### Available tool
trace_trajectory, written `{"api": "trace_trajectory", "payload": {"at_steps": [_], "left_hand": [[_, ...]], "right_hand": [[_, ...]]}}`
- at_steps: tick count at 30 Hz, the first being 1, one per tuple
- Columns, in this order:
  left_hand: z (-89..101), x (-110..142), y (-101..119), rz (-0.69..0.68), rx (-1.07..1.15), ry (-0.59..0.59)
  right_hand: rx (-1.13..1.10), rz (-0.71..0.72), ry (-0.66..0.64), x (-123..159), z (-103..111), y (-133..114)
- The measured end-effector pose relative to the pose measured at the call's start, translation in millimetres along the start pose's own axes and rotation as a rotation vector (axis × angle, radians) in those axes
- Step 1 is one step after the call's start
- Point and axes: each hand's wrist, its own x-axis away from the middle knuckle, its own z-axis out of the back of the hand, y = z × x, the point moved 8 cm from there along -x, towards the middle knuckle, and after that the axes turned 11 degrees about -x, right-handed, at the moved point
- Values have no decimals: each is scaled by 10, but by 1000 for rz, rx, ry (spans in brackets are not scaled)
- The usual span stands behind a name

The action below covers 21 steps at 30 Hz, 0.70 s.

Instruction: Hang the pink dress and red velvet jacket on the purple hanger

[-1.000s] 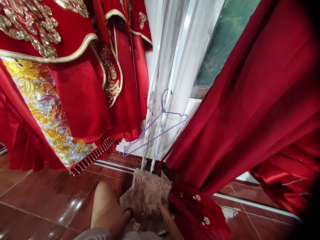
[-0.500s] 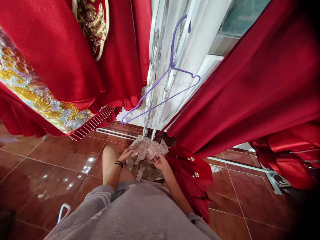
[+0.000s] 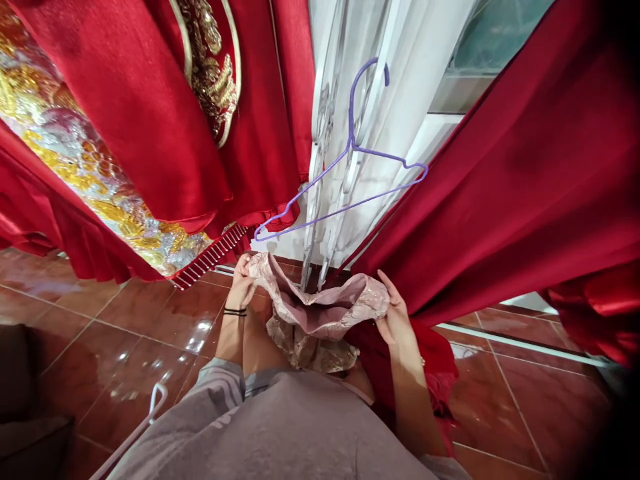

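A pale pink brocade garment (image 3: 315, 323) with a shiny pattern is stretched wide in front of my knees, its opening facing up. At its left end, my left hand (image 3: 242, 280) pinches the edge. My right hand (image 3: 399, 312) grips the opposite end, thumb and fingers spread around the cloth. The lower folds of the garment hang between my legs. Just beyond it, a purple hanger (image 3: 345, 150) hangs bare on a white metal rack (image 3: 323, 133). Red fabric (image 3: 435, 360) lies bunched by my right forearm.
Red garments with gold embroidery (image 3: 215, 73) and sequins (image 3: 115, 200) hang at the left. A long red cloth (image 3: 490, 180) drapes at the right. A white hanger hook (image 3: 159, 400) pokes up at my left side. The floor (image 3: 125, 353) is glossy red tile.
Both hands have moved apart and up, opening the crumpled garment wide. The camera view has shifted slightly, and the purple hanger appears a little farther right.
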Motion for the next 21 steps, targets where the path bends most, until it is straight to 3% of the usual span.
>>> {"api": "trace_trajectory", "payload": {"at_steps": [5,7,14,17,21], "left_hand": [[127,-279,331,-180,-40,240],[95,-400,531,-260,-81,277],[-461,-753,1158,-394,-208,103],[-642,-752,1235,-397,-288,111],[-718,-755,1199,-339,-405,113]], "right_hand": [[33,41,-1,22,-103,0],[56,66,-15,31,-171,-32],[-94,1,-115,32,-395,-80],[-97,-17,-150,50,-444,-117],[-10,90,-152,21,-466,-267]]}}
